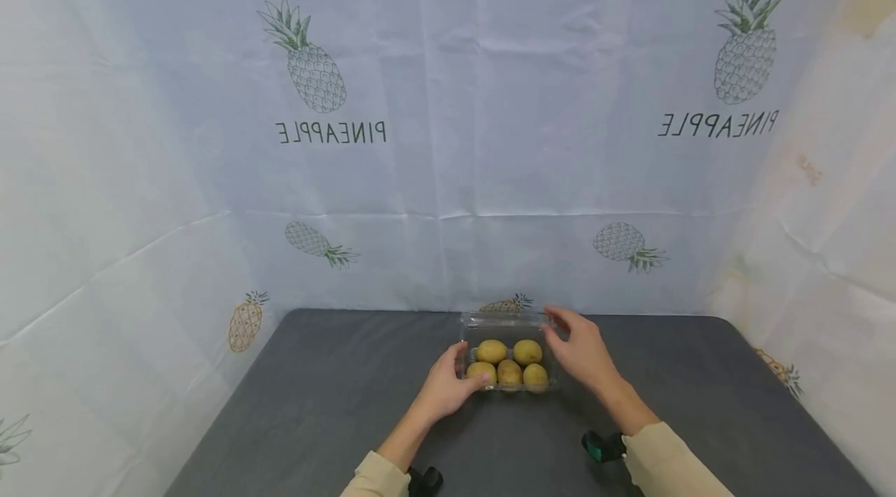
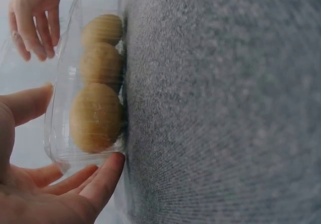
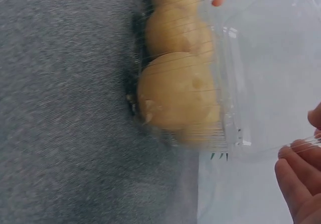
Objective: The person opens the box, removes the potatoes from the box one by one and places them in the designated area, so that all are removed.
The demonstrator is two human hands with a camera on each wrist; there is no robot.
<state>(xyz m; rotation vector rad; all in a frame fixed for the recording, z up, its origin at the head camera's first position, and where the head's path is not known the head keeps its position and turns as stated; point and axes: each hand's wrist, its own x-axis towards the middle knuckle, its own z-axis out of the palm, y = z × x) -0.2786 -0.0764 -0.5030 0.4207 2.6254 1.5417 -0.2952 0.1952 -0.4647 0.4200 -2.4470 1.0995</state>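
Observation:
A clear plastic clamshell box (image 1: 553, 372) stands on the dark table with its lid (image 1: 483, 319) raised at the back. In it lie several yellow-brown, egg-shaped fruits or potatoes (image 1: 527, 352); I cannot tell the kind. My left hand (image 1: 448, 384) holds the box's left end, thumb by the rim and fingers curved against the end wall, as the left wrist view shows. My right hand (image 1: 584, 345) is at the back right corner. In the right wrist view its thumb and fingers (image 3: 298, 171) pinch the edge of the lifted lid.
The grey-black tabletop (image 1: 336, 404) extends to both sides of the box. Close behind it hangs a pale cloth (image 1: 448, 131) printed with pineapples, and cloth also hangs at left and right. Both wrists carry small dark devices (image 1: 603, 446).

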